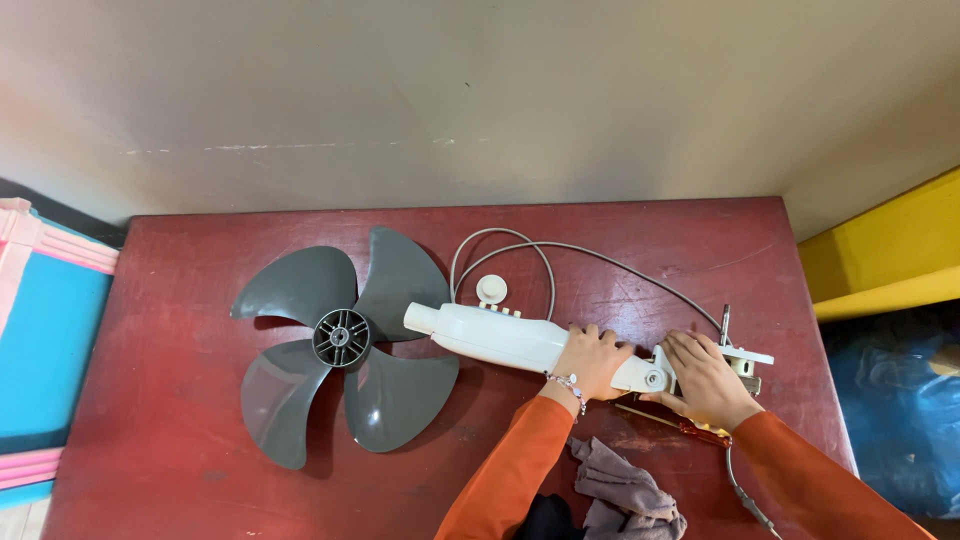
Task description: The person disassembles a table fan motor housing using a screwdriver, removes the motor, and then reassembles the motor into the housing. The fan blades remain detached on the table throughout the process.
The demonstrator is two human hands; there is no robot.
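A white plastic fan neck housing (490, 338) lies across the dark red table (200, 420), its narrow end toward the grey fan blade (345, 345). My left hand (590, 362) grips the housing near its wide end. My right hand (705, 375) rests on the white bracket and motor part (745, 357) at the housing's right end, with a metal shaft (725, 322) sticking up beside it. A screwdriver with an amber handle (690, 428) lies just under my right wrist. A grey cable (560, 250) loops from the housing across the table.
A small white knob (491, 289) sits above the housing. A grey cloth (625, 490) lies at the front edge between my arms. A blue and pink object (45, 350) is at the left, a yellow surface (880, 260) at the right, a wall behind.
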